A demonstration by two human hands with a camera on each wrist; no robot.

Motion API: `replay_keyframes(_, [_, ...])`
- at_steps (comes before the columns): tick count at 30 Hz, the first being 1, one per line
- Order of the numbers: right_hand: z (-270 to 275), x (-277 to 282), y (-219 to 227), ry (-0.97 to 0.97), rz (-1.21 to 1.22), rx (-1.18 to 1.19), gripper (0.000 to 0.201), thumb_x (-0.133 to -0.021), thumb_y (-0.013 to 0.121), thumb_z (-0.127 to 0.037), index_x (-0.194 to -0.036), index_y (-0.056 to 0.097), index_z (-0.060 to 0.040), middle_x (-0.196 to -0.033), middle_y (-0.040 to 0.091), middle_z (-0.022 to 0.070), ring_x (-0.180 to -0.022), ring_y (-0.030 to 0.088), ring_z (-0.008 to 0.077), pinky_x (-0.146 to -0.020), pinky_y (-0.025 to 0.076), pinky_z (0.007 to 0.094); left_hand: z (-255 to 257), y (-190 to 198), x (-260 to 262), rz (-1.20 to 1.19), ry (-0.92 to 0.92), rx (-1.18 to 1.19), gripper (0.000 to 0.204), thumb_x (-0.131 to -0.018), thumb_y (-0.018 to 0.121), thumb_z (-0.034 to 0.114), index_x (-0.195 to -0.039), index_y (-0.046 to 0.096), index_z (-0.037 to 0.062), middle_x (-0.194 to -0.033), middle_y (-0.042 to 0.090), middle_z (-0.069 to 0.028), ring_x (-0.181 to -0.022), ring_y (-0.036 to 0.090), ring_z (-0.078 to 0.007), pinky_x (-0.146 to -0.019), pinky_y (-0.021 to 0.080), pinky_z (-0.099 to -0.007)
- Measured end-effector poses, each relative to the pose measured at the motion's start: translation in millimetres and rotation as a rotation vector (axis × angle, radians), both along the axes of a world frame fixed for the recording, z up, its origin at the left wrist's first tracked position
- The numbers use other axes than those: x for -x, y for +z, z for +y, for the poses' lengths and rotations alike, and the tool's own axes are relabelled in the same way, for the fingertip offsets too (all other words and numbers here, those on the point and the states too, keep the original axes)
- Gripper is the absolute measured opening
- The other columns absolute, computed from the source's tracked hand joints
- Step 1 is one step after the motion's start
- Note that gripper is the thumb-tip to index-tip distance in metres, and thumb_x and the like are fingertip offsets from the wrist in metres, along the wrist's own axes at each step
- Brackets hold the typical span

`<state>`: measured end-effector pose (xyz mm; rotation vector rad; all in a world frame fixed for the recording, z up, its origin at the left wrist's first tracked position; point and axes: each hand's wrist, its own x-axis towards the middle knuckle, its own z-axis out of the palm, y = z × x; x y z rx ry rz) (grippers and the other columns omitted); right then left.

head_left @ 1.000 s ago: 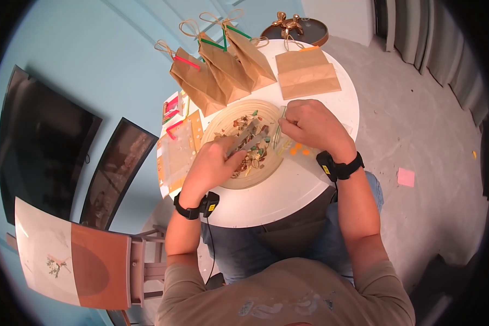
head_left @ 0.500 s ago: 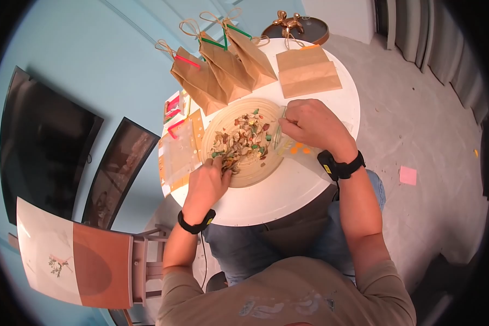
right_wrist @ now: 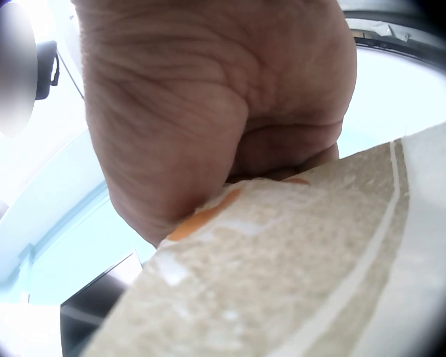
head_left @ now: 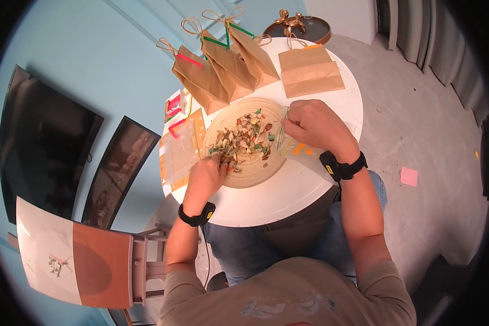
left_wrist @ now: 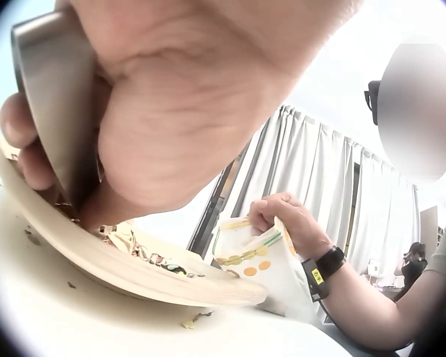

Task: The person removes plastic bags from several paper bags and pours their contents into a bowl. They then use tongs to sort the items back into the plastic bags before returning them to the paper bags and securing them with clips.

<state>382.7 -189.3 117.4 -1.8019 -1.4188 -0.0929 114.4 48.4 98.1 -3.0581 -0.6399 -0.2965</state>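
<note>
Metal tongs (left_wrist: 53,93) are held in my left hand (head_left: 205,176), which is at the near left rim of a round wooden plate (head_left: 255,180). Their tips point down among dried flowers and leaves (head_left: 247,138) heaped on the plate. At the plate's right side my right hand (head_left: 316,127) grips the top edge of a clear plastic bag (left_wrist: 271,271) printed with orange dots and a green band. The bag's mouth is spread a little and leans toward the plate. In the right wrist view the curled fingers cover the bag's edge.
Several brown paper bags (head_left: 201,81) stand at the table's far left, and another paper bag (head_left: 312,73) lies flat at the far right. Left of the plate lie flat plastic bags (head_left: 180,155) and a red strip (head_left: 176,128). Leaf scraps (left_wrist: 195,321) lie beside the plate.
My left hand with the tongs has moved from over the plate's middle, near the bag, back to the near left rim, tips in the dried flowers. My right hand has stayed with the bag.
</note>
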Motion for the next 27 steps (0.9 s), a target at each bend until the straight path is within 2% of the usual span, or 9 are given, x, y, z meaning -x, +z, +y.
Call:
replay_keyframes(5, [0, 0, -2, 0.003, 0.000, -0.002, 0.036, -0.097, 0.067, -0.023, -0.077, 0.071, 0.0067, -0.082, 0.070, 0.0225, -0.082, 0.069, 0.0428, -0.080, 0.055, 0.0533, -4, 0, 0, -0.068, -0.043, 0.000, 0.017, -0.099, 0.076, 0.013, -0.099, 0.073, -0.0037, -0.081, 0.073, -0.0307, -0.077, 0.074, -0.0512, -0.071, 0.060, -0.0582])
replay_keyframes(11, [1, 0, -1, 0.005, 0.009, 0.012, 0.036, -0.097, 0.067, -0.023, -0.078, 0.072, 0.0067, -0.083, 0.070, 0.0220, -0.082, 0.069, 0.0427, -0.080, 0.055, 0.0532, -3, 1, -1, -0.085, -0.004, 0.059, 0.015, -0.100, 0.075, 0.011, -0.097, 0.073, -0.0042, -0.082, 0.071, -0.0322, -0.081, 0.072, -0.0533, -0.072, 0.056, -0.0579])
replay_keyframes(14, [3, -1, -6, 0.016, -0.029, -0.087, 0.033, -0.097, 0.072, -0.019, -0.076, 0.071, 0.0061, -0.076, 0.067, 0.0214, -0.073, 0.066, 0.0432, -0.071, 0.053, 0.0516, -3, 6, -4, -0.106, -0.005, 0.083, 0.016, -0.100, 0.075, 0.010, -0.096, 0.073, -0.0051, -0.082, 0.072, -0.0310, -0.081, 0.073, -0.0520, -0.073, 0.056, -0.0560])
replay_keyframes(17, [4, 0, -7, 0.025, -0.017, -0.092, 0.033, -0.097, 0.072, -0.019, -0.075, 0.070, 0.0059, -0.076, 0.066, 0.0212, -0.073, 0.066, 0.0431, -0.071, 0.053, 0.0513, 0, 10, -8, -0.146, -0.022, 0.154, 0.017, -0.101, 0.075, 0.011, -0.098, 0.076, -0.0052, -0.083, 0.072, -0.0303, -0.082, 0.073, -0.0513, -0.073, 0.056, -0.0528])
replay_keyframes(20, [5, 1, -7, 0.027, -0.022, -0.082, 0.034, -0.098, 0.071, -0.019, -0.075, 0.069, 0.0056, -0.075, 0.066, 0.0210, -0.073, 0.066, 0.0430, -0.071, 0.053, 0.0511, -12, 27, -17, -0.140, -0.036, 0.263, 0.019, -0.100, 0.076, 0.012, -0.095, 0.073, -0.0056, -0.084, 0.069, -0.0343, -0.084, 0.070, -0.0562, -0.073, 0.056, -0.0570])
replay_keyframes(23, [6, 0, -8, 0.030, -0.039, -0.086, 0.034, -0.098, 0.071, -0.019, -0.074, 0.069, 0.0055, -0.076, 0.066, 0.0209, -0.073, 0.066, 0.0429, -0.071, 0.054, 0.0509, -34, 44, -32, -0.113, -0.073, 0.359, 0.019, -0.102, 0.076, 0.014, -0.100, 0.074, -0.0051, -0.087, 0.070, -0.0332, -0.085, 0.070, -0.0552, -0.074, 0.056, -0.0552])
replay_keyframes(26, [7, 1, -9, 0.028, -0.048, -0.092, 0.033, -0.098, 0.071, -0.019, -0.076, 0.070, 0.0057, -0.077, 0.067, 0.0209, -0.074, 0.067, 0.0429, -0.072, 0.054, 0.0509, -61, 52, -48, -0.169, -0.208, 0.336, 0.025, -0.103, 0.079, 0.017, -0.113, 0.079, -0.0057, -0.083, 0.074, -0.0255, -0.069, 0.070, -0.0364, -0.069, 0.055, -0.0436])
replay_keyframes(27, [7, 1, -9, 0.024, -0.040, -0.089, 0.033, -0.098, 0.071, -0.019, -0.076, 0.071, 0.0057, -0.077, 0.068, 0.0210, -0.074, 0.067, 0.0429, -0.072, 0.054, 0.0510, -68, 55, -50, -0.174, -0.208, 0.359, 0.027, -0.103, 0.080, 0.018, -0.115, 0.079, -0.0059, -0.084, 0.074, -0.0246, -0.069, 0.070, -0.0346, -0.068, 0.055, -0.0429])
